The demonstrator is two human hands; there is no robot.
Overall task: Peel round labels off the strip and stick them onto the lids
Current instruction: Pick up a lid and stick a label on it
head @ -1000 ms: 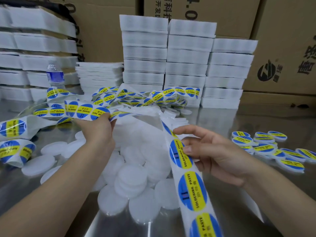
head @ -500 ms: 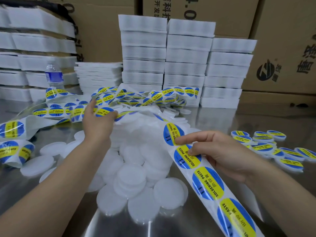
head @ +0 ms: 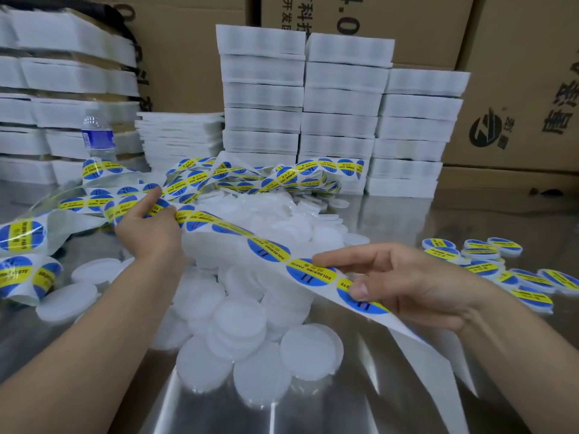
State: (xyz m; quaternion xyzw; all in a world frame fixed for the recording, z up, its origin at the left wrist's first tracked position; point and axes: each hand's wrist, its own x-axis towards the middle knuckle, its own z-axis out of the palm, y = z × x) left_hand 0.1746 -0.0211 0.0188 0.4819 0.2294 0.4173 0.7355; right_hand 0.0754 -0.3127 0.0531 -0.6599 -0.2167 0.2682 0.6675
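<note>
While the left hand (head: 147,227) pinches the strip (head: 269,250), the right hand (head: 413,283) holds it too, lids (head: 241,321) heaped below their fingers.

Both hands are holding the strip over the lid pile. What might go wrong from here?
1. The label strip runs back from the left hand into a tangled heap; pulling may snag or crease it.
2. The right hand pinches the strip right on a label, which might wrinkle.
3. The strip spans the loose plain lids; a lifted label could catch one crookedly.
</note>
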